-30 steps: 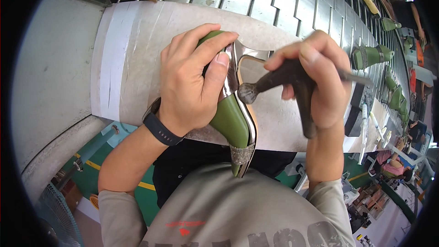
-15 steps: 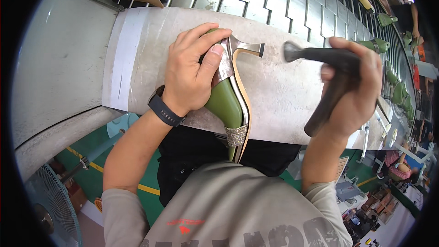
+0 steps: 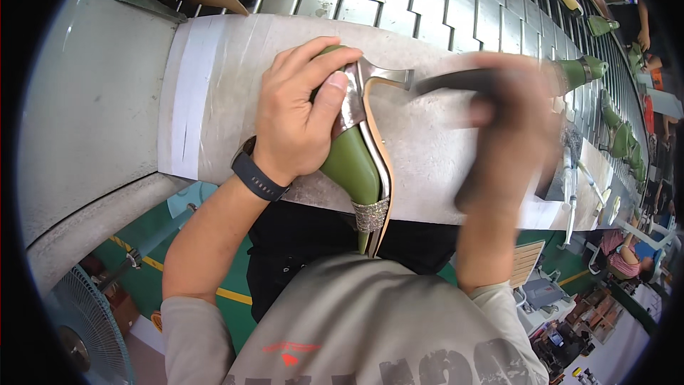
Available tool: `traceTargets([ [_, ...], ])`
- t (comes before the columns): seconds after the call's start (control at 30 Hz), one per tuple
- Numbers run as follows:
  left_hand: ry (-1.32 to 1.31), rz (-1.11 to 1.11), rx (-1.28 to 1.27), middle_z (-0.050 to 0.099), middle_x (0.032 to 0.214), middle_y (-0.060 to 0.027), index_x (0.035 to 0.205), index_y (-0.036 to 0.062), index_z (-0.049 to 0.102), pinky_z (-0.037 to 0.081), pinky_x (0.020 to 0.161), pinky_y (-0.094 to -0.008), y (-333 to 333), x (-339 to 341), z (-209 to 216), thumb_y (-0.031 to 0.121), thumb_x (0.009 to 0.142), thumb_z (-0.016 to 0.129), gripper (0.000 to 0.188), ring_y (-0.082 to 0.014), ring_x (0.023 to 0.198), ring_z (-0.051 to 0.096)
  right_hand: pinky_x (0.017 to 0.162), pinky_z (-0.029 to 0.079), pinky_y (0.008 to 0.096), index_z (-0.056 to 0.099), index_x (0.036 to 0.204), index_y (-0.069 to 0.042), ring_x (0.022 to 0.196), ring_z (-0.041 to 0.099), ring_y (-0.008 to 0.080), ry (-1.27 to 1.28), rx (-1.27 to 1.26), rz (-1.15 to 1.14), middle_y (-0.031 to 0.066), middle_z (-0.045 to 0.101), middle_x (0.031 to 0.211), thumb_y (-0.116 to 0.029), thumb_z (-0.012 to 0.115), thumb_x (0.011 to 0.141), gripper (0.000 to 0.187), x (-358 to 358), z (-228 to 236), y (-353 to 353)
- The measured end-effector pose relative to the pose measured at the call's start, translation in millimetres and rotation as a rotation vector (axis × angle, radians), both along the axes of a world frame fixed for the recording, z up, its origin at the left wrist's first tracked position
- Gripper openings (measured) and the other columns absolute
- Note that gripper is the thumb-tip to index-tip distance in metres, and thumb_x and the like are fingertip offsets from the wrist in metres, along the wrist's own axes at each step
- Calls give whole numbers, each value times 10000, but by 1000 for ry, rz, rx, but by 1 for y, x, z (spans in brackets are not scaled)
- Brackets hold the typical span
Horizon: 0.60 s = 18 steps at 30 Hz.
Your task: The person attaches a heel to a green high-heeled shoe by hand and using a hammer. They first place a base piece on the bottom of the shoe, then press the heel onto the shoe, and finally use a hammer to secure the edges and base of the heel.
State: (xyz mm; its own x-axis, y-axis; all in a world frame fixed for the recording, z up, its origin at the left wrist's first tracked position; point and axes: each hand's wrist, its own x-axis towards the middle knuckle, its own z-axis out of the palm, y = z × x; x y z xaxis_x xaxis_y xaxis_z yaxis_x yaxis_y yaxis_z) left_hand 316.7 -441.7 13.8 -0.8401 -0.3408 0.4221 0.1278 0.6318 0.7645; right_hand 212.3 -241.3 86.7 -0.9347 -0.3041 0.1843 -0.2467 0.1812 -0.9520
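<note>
A shoe workshop or factory floor — a slatted metal conveyor (image 3: 413, 0) stretches beyond the left grip (image 3: 296, 110), with green shoes (image 3: 620, 132) along it, right of the right grip (image 3: 520, 121). Yellow-lined green floor (image 3: 240, 271) shows below the left grip — a caged fan (image 3: 89, 328) farther left, and a seated co-worker (image 3: 627, 260) well off right.
</note>
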Motion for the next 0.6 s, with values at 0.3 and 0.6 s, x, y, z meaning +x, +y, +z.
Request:
traceTargets([
  [0.3, 20, 47, -18, 714, 1303, -177, 1206, 79, 781, 482, 1034, -456, -8, 6, -8, 188, 1009, 606, 285, -372, 1160, 642, 536, 502, 222, 681, 1023, 26, 588, 616, 95, -213, -310, 225, 181, 778, 962, -248, 494, 1101, 340, -15, 20, -2],
  [0.6, 40, 53, 7, 719, 1298, -187, 1205, 69, 783, 485, 1048, -452, -1, 1, -5, 181, 1006, 624, 278, -372, 1181, 644, 527, 473, 215, 687, 973, 18, 567, 588, 90, -427, -208, 421, 117, 782, 940, -188, 642, 1021, 217, 1, 1, -25],
])
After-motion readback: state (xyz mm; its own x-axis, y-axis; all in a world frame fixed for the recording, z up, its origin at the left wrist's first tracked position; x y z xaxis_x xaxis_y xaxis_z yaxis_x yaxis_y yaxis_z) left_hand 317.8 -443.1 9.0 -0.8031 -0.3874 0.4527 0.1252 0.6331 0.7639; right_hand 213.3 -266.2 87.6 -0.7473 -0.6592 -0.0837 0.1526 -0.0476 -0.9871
